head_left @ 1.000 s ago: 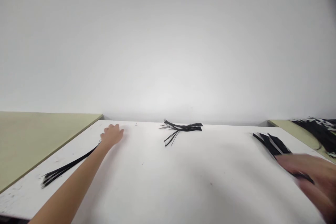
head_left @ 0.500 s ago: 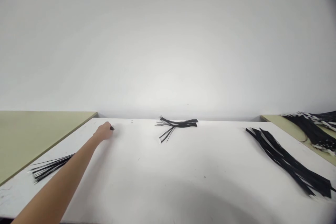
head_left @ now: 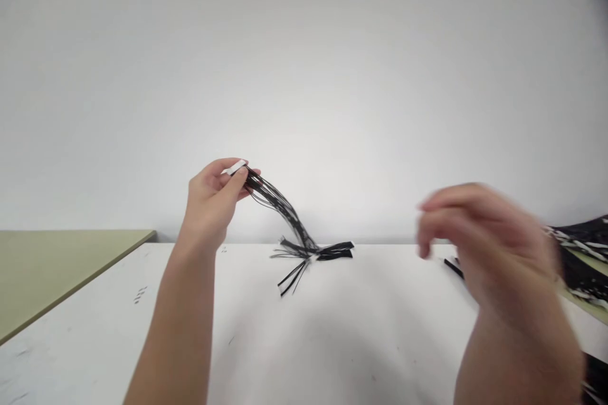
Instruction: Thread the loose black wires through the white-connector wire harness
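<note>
My left hand (head_left: 213, 201) is raised above the white table (head_left: 332, 335) and pinches one end of a bundle of thin black strips (head_left: 278, 204), which has a white tab at the held end. The bundle droops down to the right toward a small pile of black strips (head_left: 316, 254) lying at the table's far middle. My right hand (head_left: 479, 243) hovers in the air at the right, blurred by motion, fingers curled with nothing visible in them.
A pale green table (head_left: 57, 266) adjoins on the left. At the right edge lies a heap of black and white strips (head_left: 582, 253). Part of a black strip bundle (head_left: 453, 267) shows behind my right hand. A plain white wall stands behind.
My left hand took the strip bundle from the table's left side and lifted it up toward the centre. My right hand has come up into view. The view has tilted.
</note>
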A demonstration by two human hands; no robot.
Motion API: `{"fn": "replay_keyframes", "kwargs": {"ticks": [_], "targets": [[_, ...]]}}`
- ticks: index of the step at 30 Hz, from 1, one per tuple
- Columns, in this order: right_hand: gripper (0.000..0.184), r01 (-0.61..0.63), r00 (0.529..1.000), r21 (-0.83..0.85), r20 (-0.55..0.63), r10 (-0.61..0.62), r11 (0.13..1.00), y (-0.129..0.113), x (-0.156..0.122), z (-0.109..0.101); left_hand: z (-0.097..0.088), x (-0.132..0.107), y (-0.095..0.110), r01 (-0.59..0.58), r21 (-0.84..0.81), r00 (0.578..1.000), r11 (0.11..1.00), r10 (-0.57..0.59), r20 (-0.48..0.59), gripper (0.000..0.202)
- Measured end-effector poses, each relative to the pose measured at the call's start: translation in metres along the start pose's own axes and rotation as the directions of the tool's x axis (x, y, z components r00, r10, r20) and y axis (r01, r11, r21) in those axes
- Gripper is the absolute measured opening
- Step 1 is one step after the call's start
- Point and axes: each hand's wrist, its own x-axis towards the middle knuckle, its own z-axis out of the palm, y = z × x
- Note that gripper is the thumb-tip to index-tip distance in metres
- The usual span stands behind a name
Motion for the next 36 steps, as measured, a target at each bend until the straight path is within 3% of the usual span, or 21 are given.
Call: {"fn": "replay_keyframes", "kwargs": {"ticks": [2, 4, 6, 11, 13, 18, 26, 28, 32, 36], "targets": [[0.024, -0.108, 0.965, -0.170, 0.217, 0.144, 0.979, 0.015, 0.020, 0.005, 0.017, -0.009, 0.000, -0.016, -0.223, 0.990, 0.975, -0.015, -0.140, 0.026], [0.027, -0.241, 0.850, -0.399, 0.353, 0.391, 0.885, 0.034, 0.033, 0.008, 0.028, -0.015, -0.005, -0.083, -0.364, 0.961, 0.928, -0.022, -0.275, 0.023], [0.029, -0.292, 0.733, -0.529, 0.411, 0.542, 0.796, 0.052, 0.041, 0.010, 0.034, -0.016, -0.011, -0.132, -0.452, 0.929, 0.882, -0.048, -0.366, 0.022], [0.028, -0.286, 0.674, -0.534, 0.478, 0.563, 0.796, 0.070, 0.043, 0.025, 0.035, -0.013, -0.015, -0.181, -0.551, 0.906, 0.814, -0.080, -0.415, 0.021], [0.025, -0.267, 0.672, -0.504, 0.514, 0.534, 0.821, 0.069, 0.042, 0.032, 0.033, -0.012, -0.015, -0.201, -0.565, 0.893, 0.800, -0.087, -0.441, 0.020], [0.020, -0.232, 0.773, -0.494, 0.429, 0.467, 0.838, 0.064, 0.041, 0.041, 0.030, -0.010, -0.013, -0.249, -0.548, 0.869, 0.798, -0.066, -0.490, 0.015], [0.021, -0.251, 0.808, -0.375, 0.427, 0.407, 0.892, 0.060, 0.045, 0.040, 0.034, -0.012, -0.007, -0.312, -0.585, 0.858, 0.748, -0.043, -0.513, 0.008], [0.018, -0.253, 0.796, -0.308, 0.473, 0.378, 0.917, 0.057, 0.046, 0.038, 0.035, -0.013, -0.006, -0.324, -0.601, 0.854, 0.731, -0.046, -0.517, 0.008], [0.019, -0.296, 0.727, -0.170, 0.598, 0.337, 0.940, 0.048, 0.048, 0.029, 0.033, -0.011, -0.006, -0.340, -0.634, 0.843, 0.694, -0.073, -0.532, 0.007], [0.017, -0.313, 0.720, -0.108, 0.621, 0.310, 0.944, 0.044, 0.046, 0.022, 0.031, -0.010, -0.011, -0.341, -0.629, 0.852, 0.699, -0.052, -0.521, 0.006]]}}
